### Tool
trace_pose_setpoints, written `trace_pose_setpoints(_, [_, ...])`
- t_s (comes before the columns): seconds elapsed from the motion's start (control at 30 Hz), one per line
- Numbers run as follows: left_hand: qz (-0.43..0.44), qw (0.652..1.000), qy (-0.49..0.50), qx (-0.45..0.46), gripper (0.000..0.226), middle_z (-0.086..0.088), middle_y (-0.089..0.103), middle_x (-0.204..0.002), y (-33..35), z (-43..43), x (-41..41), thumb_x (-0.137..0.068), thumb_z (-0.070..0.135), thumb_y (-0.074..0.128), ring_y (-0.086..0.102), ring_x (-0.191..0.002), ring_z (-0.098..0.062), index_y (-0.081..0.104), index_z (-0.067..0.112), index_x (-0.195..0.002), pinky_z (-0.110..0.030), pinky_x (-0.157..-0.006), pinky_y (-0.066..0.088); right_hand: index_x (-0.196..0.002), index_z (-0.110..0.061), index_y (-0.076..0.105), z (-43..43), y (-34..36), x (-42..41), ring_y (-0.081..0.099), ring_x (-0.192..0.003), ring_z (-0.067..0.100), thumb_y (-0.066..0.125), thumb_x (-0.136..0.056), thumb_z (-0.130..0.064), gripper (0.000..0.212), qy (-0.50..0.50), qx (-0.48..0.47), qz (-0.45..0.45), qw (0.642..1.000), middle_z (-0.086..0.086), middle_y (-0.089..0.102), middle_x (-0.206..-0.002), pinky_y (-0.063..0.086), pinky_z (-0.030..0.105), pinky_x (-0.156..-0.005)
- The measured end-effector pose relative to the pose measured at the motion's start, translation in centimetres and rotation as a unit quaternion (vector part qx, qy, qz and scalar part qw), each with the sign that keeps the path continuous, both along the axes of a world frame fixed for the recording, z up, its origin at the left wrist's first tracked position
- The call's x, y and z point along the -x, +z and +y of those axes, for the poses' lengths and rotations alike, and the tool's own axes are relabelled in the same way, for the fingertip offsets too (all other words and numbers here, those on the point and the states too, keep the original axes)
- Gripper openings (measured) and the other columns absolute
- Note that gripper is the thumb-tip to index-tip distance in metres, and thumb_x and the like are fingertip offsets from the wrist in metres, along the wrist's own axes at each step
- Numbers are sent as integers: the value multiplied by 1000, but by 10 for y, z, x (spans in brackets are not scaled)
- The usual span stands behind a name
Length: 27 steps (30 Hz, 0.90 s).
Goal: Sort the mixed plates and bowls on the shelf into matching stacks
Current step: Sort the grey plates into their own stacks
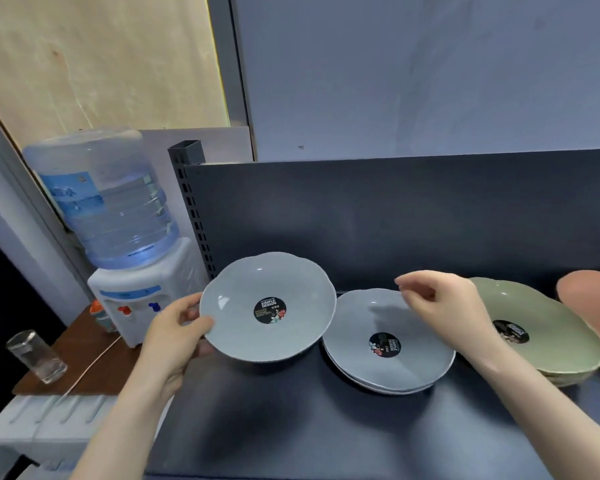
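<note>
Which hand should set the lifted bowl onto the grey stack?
Likely the left hand: it grips the grey bowl beside the grey stack. The right hand hangs empty above that stack.

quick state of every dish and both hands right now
held grey bowl, lifted, tilted
left hand, grips held grey bowl's rim
right hand, holds nothing, above grey stack
grey stack, nested, on shelf
green stack, nested, on shelf
pink bowl, on shelf, partly out of frame

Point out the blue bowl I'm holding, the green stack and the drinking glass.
blue bowl (243, 327), head view, inner wall left of its sticker.
green stack (551, 317), head view, top dish's inner surface.
drinking glass (35, 356), head view, its side wall.
</note>
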<state>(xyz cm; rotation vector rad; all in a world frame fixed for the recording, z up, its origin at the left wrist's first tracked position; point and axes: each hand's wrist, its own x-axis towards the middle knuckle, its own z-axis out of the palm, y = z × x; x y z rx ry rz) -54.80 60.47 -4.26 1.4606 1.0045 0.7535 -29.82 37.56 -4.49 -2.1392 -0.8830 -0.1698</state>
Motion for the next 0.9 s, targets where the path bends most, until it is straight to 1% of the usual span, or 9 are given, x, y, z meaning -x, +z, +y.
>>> trace_pose_setpoints(0.07, [-34, 999, -37, 22, 39, -4, 70, -97, -1, -13, -14, -85, -13, 51, 66, -78, -16, 63, 12, -113, -22, -47, 54, -94, -17, 77, -18, -2, 2, 67, -79, 7, 67, -81, -4, 21, -37, -35, 22, 998, -11, 72, -84, 46, 15, -73])
trace_pose_setpoints(0.2, [-55, 994, -90, 42, 37, -4, 72, -97, -13, -37, -49, -86, -10, 53, 68, -82, -17, 64, 16, -111, -24, -50, 55, -91, -19, 77, -52, -14, 3, 61, -73, -16, 68, -81, -5, 19, -105, -62, 31, 992, -22, 66, -76, 39, -2, -69])
trace_pose_setpoints(0.23, [-54, 993, -98, 42, 38, -3, 73, -97, -17, -42, -58, -86, -9, 53, 68, -84, -18, 65, 16, -111, -26, -53, 57, -91, -18, 78, -59, -17, 2, 62, -73, -13, 69, -81, -5, 18, -114, -58, 31, 991, -20, 67, -77, 39, -3, -69])
trace_pose_setpoints(0.37, [-22, 990, -136, 34, 35, -1, 72, -104, -37, -57, -87, -87, -1, 55, 68, -91, -15, 66, 18, -114, -31, -63, 58, -96, -15, 77, -82, -25, 1, 68, -81, 11, 67, -82, -4, 20, -151, -37, 31, 987, -7, 74, -89, 46, 16, -74])
trace_pose_setpoints(0.5, [50, 978, -203, 18, 22, 2, 71, -101, -49, -68, -98, -91, 12, 56, 65, -93, -16, 70, 25, -102, -32, -74, 57, -98, -18, 77, -104, -30, 1, 68, -85, 15, 67, -82, -5, 23, -197, -14, 33, 980, -5, 75, -95, 47, 26, -77])
trace_pose_setpoints(0.6, [70, 966, -247, 22, 29, 1, 72, -97, -56, -73, -100, -91, 7, 52, 66, -87, -17, 69, 26, -102, -26, -66, 57, -96, -20, 77, -117, -35, -1, 69, -87, 16, 68, -80, -3, 25, -227, 3, 36, 973, -6, 76, -97, 51, 31, -79])
trace_pose_setpoints(0.73, [65, 962, -263, 32, 40, -5, 69, -104, -62, -76, -107, -90, -3, 46, 68, -94, -22, 66, 26, -110, -25, -60, 58, -95, -19, 77, -125, -41, 0, 68, -88, 21, 78, -72, -7, 26, -218, 56, 7, 974, -4, 75, -97, 50, 33, -77])
trace_pose_setpoints(0.8, [52, 961, -267, 54, 42, -7, 71, -104, -64, -74, -111, -88, -7, 44, 69, -95, -25, 68, 21, -106, -30, -64, 60, -93, -20, 78, -125, -46, -1, 66, -92, 25, 84, -65, -9, 30, -203, 113, -16, 973, -3, 74, -95, 49, 35, -73])
trace_pose_setpoints(0.9, [28, 961, -263, 79, 40, -5, 74, -103, -63, -69, -116, -88, -10, 45, 71, -93, -23, 70, 19, -101, -33, -66, 61, -74, -20, 78, -120, -58, -5, 68, -77, 29, 85, -54, 4, 32, -196, 119, -85, 970, -3, 74, -75, 50, 35, -56])
